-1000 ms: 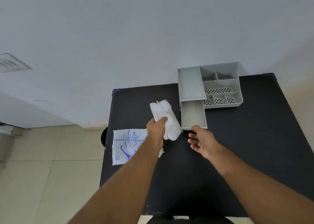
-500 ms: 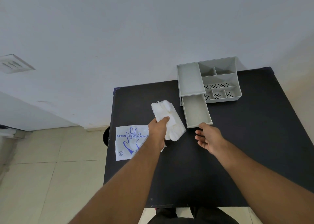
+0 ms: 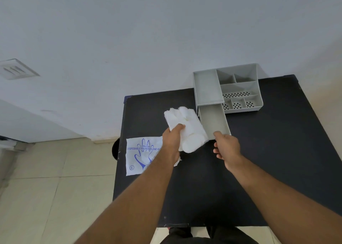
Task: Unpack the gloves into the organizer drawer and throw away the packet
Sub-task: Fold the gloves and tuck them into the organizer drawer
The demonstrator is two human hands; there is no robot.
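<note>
Out comes the grey plastic drawer (image 3: 213,121) a touch further, right hand (image 3: 226,145) now at its front edge, fingers curled, grip unclear. Left hand (image 3: 172,138) clamps the white wad of polyethylene gloves (image 3: 187,127) just beside it. Empty printed plastic packet (image 3: 142,155) lies flat on the black table (image 3: 277,151).

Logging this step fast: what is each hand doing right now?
Left hand: closed, holding the stack of white gloves.
Right hand: at the front edge of the pulled-out drawer; whether it grips it cannot be told.
</note>
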